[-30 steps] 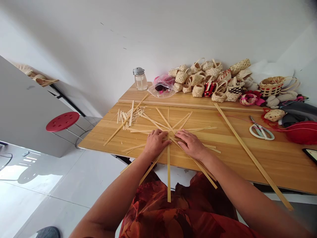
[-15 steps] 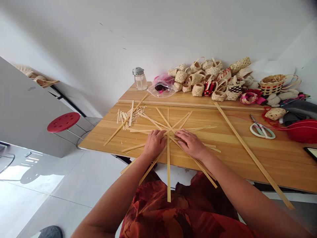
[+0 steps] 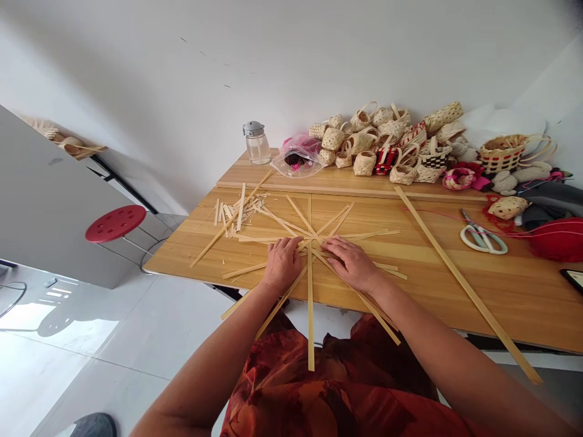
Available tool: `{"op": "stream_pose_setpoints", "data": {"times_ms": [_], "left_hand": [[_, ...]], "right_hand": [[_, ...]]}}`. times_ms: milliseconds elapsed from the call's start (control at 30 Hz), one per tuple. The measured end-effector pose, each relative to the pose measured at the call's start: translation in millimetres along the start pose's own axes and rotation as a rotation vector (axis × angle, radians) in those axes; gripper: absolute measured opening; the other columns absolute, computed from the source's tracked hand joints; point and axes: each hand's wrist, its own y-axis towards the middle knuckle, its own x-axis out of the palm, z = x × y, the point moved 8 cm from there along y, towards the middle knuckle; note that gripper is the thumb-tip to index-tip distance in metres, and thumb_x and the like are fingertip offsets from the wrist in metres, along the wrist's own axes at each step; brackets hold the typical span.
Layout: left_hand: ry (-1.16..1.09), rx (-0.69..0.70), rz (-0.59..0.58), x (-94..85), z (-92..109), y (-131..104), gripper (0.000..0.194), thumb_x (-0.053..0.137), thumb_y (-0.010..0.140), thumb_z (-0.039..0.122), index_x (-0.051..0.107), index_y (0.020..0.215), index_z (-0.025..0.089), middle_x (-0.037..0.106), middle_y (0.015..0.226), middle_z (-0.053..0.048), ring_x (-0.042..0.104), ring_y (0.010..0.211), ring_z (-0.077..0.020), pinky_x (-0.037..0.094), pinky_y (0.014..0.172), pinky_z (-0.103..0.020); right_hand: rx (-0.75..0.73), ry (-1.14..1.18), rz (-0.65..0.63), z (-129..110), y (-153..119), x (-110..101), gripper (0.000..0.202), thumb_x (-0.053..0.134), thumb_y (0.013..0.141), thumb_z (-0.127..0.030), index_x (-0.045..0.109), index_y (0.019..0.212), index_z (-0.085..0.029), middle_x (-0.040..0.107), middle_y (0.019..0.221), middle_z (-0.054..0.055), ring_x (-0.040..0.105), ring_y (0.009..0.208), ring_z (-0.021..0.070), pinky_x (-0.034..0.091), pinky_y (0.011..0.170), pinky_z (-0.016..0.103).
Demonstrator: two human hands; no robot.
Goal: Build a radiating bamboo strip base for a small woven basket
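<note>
Flat pale bamboo strips (image 3: 311,315) cross one another in a star shape at the front of the table, several of them reaching past its edge. At the left of the crossing, my left hand (image 3: 283,262) has its fingers curled on the strips. My right hand (image 3: 350,261) is closed on strips at the right of the crossing, its fingers bent and thumb tucked beneath. A small gap between the hands leaves the woven middle partly visible. The strip parts under my palms and fingertips are hidden.
A long loose strip (image 3: 464,282) lies slantwise on the right, near scissors (image 3: 483,237) and red yarn (image 3: 558,238). Small woven baskets (image 3: 364,162) are piled along the wall. Cut scraps (image 3: 248,212) lie left, with a bottle (image 3: 257,144) behind. A red stool (image 3: 116,223) stands beyond the table.
My left hand has shifted slightly to the left, away from the crossing. My right hand and the strips look almost the same.
</note>
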Motion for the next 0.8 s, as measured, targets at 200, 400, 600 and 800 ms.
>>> {"op": "stream_pose_setpoints", "data": {"times_ms": [200, 400, 600, 800], "left_hand": [[0.014, 0.002, -0.033, 2.3, 0.5, 0.1, 0.039, 0.049, 0.089, 0.01, 0.065, 0.122, 0.025, 0.071, 0.111, -0.006, 0.062, 0.108, -0.0229, 0.043, 0.092, -0.038], [-0.008, 0.034, -0.018, 1.9, 1.7, -0.3, 0.03, 0.053, 0.091, 0.016, 0.067, 0.115, 0.026, 0.072, 0.115, -0.005, 0.061, 0.111, -0.0233, 0.042, 0.093, -0.039], [0.001, 0.011, -0.009, 0.2, 0.7, -0.3, 0.029, 0.052, 0.093, 0.016, 0.067, 0.115, 0.025, 0.072, 0.113, -0.005, 0.062, 0.109, -0.0232, 0.042, 0.092, -0.039], [0.007, -0.02, -0.005, -0.5, -1.9, 0.1, 0.031, 0.043, 0.099, 0.018, 0.066, 0.119, 0.025, 0.072, 0.11, -0.006, 0.063, 0.106, -0.0228, 0.042, 0.09, -0.038]], "right_hand": [[0.002, 0.011, 0.004, 0.3, -0.1, -0.1, 0.041, 0.051, 0.097, -0.028, 0.061, 0.136, -0.026, 0.059, 0.144, 0.008, 0.046, 0.141, 0.0297, 0.038, 0.117, 0.059], [0.001, -0.005, 0.003, -0.4, -0.3, -0.6, 0.04, 0.051, 0.097, -0.027, 0.062, 0.136, -0.026, 0.06, 0.144, 0.008, 0.047, 0.14, 0.0299, 0.039, 0.117, 0.057], [0.005, -0.011, -0.005, -0.1, -0.2, 0.2, 0.04, 0.052, 0.097, -0.027, 0.061, 0.136, -0.024, 0.059, 0.144, 0.009, 0.046, 0.141, 0.0302, 0.039, 0.117, 0.057], [-0.003, -0.015, -0.007, -0.4, -0.1, 0.2, 0.04, 0.05, 0.098, -0.027, 0.06, 0.137, -0.025, 0.059, 0.144, 0.008, 0.048, 0.14, 0.0286, 0.039, 0.117, 0.057]]}}
